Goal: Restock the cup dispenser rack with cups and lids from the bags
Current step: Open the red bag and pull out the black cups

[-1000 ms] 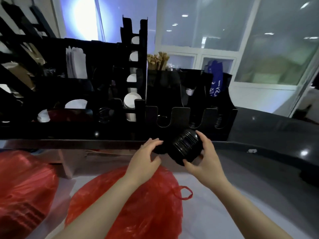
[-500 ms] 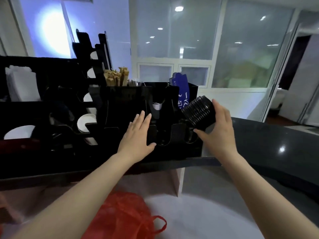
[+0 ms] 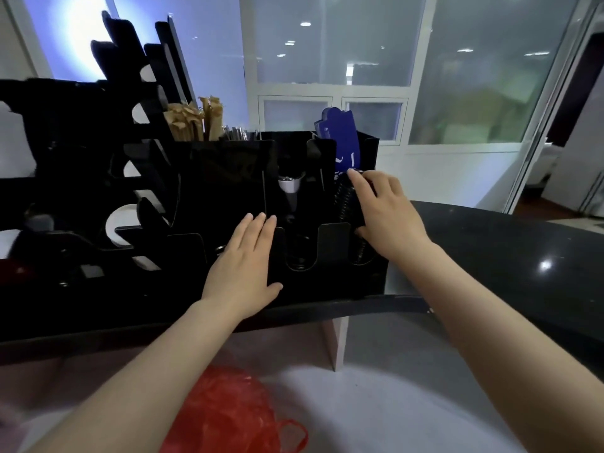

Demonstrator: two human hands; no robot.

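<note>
Standing along the edge of the dark counter [image 3: 510, 256], black dispenser rack [image 3: 228, 178], its front cut into U-shaped slots so that stacked stock can be seen and drawn out; sitting on the counter rather than fixed, by the look of it, hence needing a steadying touch. Lying low on the pale floor beneath the counter, red bag [image 3: 228, 416], crumpled and within easy reach for the next load. Pressing flat against the rack's front panel, left hand [image 3: 245, 266], fingers straight and together, holding nothing, apparently bracing the rack against the push from the other side. Reaching into the rightmost compartment, right hand [image 3: 382, 207], fingers curled over the top and thumb hooking beneath, gripping the stack of black lids [image 3: 343, 204]. Sitting on edge in that end slot, the lids, ribbed rims showing just left of the hand, seemingly being pressed down and back to seat against those already there; whether fully seated, not possible to tell. Poking up behind the same compartment, blue packet [image 3: 340, 135]. Resting in the neighbouring slot, a white cup [image 3: 289, 186]. Filling the top bins further left, brown paper-wrapped sticks [image 3: 192, 120], untouched.
</note>
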